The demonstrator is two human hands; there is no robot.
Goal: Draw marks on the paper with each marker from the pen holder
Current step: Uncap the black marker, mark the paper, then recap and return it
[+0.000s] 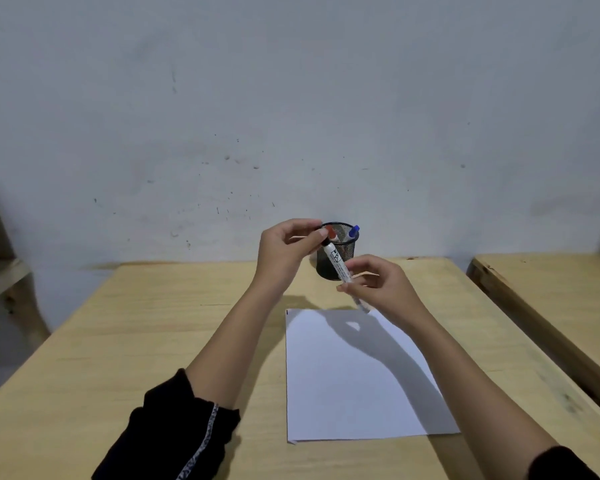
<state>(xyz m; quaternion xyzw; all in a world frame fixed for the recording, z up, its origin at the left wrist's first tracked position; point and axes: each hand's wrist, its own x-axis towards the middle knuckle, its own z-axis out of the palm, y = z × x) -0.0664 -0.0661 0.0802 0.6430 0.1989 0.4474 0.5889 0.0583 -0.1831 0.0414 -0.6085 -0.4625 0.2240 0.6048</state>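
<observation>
Left hand [284,252]: my fingers pinch the black cap end of the marker.
Marker [338,265]: white barrel, held tilted above the table, in front of the mesh pen holder [336,252].
Label: dark print on the barrel, too small to read.
Right hand [378,284]: closed around the lower barrel.
Risk: a jerky cap pull could knock the holder, where red and blue markers stand, or smear ink.
Paper [354,382]: flat below my right arm, seemingly blank.

Wood table [174,327] w/ paper [343,382], mesh pen holder [326,268]
</observation>
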